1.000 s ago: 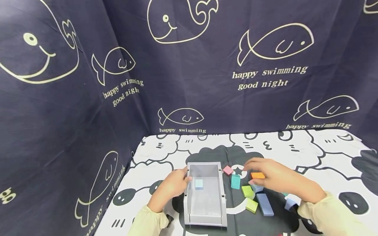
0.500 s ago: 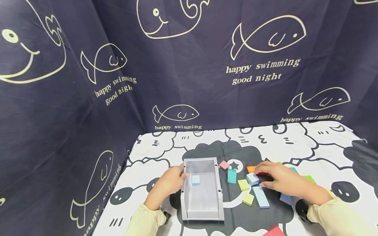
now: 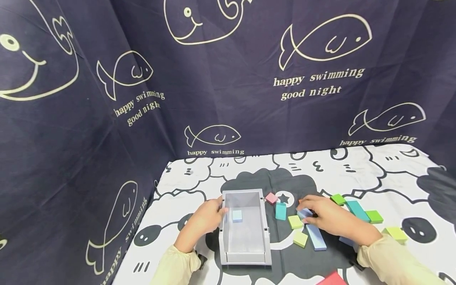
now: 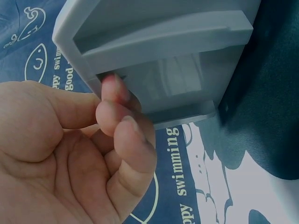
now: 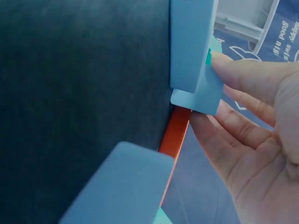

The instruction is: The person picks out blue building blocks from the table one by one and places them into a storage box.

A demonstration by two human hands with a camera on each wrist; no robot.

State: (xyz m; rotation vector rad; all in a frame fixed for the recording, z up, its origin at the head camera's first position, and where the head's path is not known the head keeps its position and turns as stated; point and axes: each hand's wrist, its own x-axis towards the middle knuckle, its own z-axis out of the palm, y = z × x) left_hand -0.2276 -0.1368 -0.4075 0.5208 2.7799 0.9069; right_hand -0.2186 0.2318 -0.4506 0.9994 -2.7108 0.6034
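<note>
My left hand (image 3: 206,217) grips the left wall of a grey open-topped box (image 3: 247,239), its thumb over the rim. In the left wrist view, curled fingers (image 4: 133,147) hook at the box's side panel (image 4: 173,77). A small light blue block (image 3: 237,215) lies inside the box. To the right, my right hand (image 3: 329,217) pinches another light blue block (image 3: 304,213) between thumb and fingers. In the right wrist view that block (image 5: 201,99) sits beside a longer blue block (image 5: 191,46) and an orange block (image 5: 175,130), which the hand mostly hides in the head view.
Between box and right hand lie a pink block (image 3: 271,198), a teal block (image 3: 280,211) and two yellow-green blocks (image 3: 295,222). Beyond the right forearm are green blocks (image 3: 338,199), a teal block (image 3: 358,211) and a yellow-green block (image 3: 395,234). A red piece (image 3: 333,279) shows at the bottom.
My right hand has come down from above the blocks onto the small light blue block and now pinches it. The left hand keeps its hold on the box. The head view has shifted slightly.
</note>
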